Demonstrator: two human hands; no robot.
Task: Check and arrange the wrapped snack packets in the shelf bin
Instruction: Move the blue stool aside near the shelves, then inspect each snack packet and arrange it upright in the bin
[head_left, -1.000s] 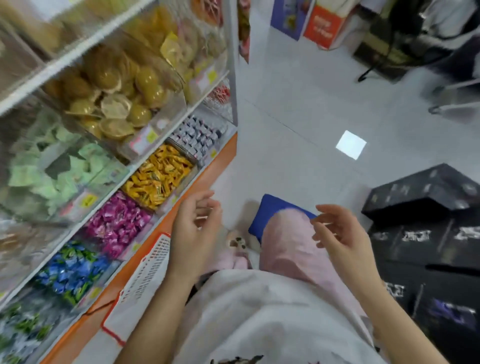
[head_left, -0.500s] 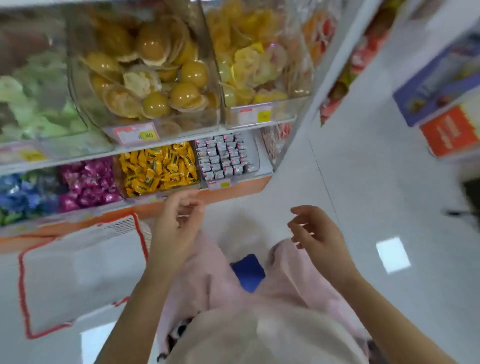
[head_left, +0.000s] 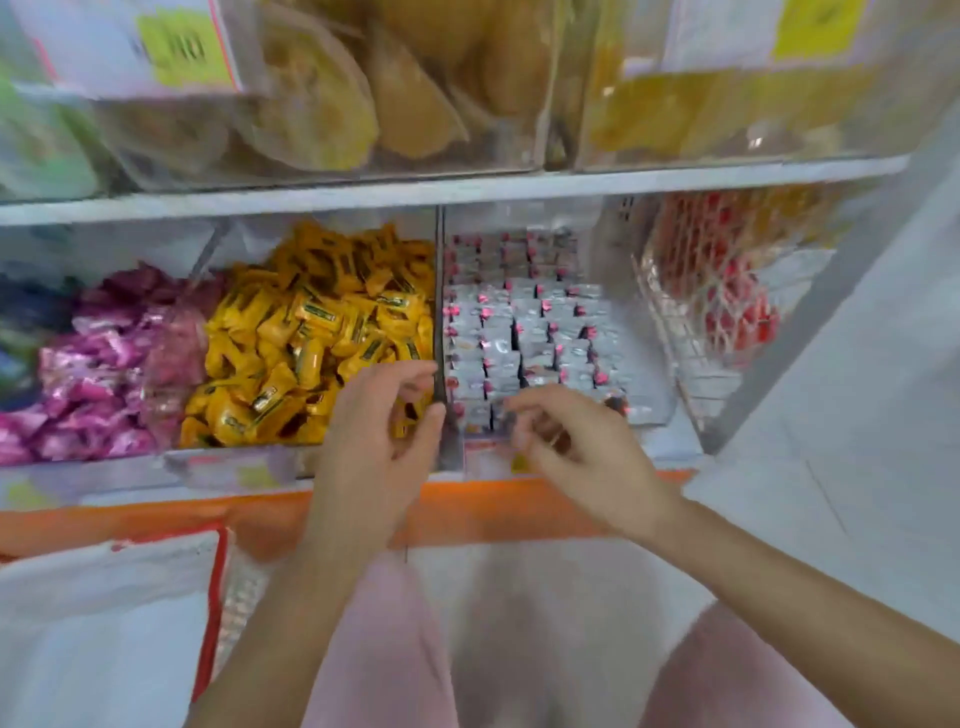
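Silver snack packets (head_left: 524, 332) in rows running front to back.
Left hand (head_left: 379, 431) loosely curled, empty; right hand (head_left: 576, 447) blurred, grip unclear.

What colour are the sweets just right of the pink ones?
Yellow sweets, best in the head view.

Left hand (head_left: 374, 431) has reached the bin divider (head_left: 440, 312) and right hand (head_left: 582, 452) the front silver packets (head_left: 524, 332).

Silver, pink-tipped snack packets (head_left: 524, 332) stand in neat rows filling the clear shelf bin (head_left: 644, 384).
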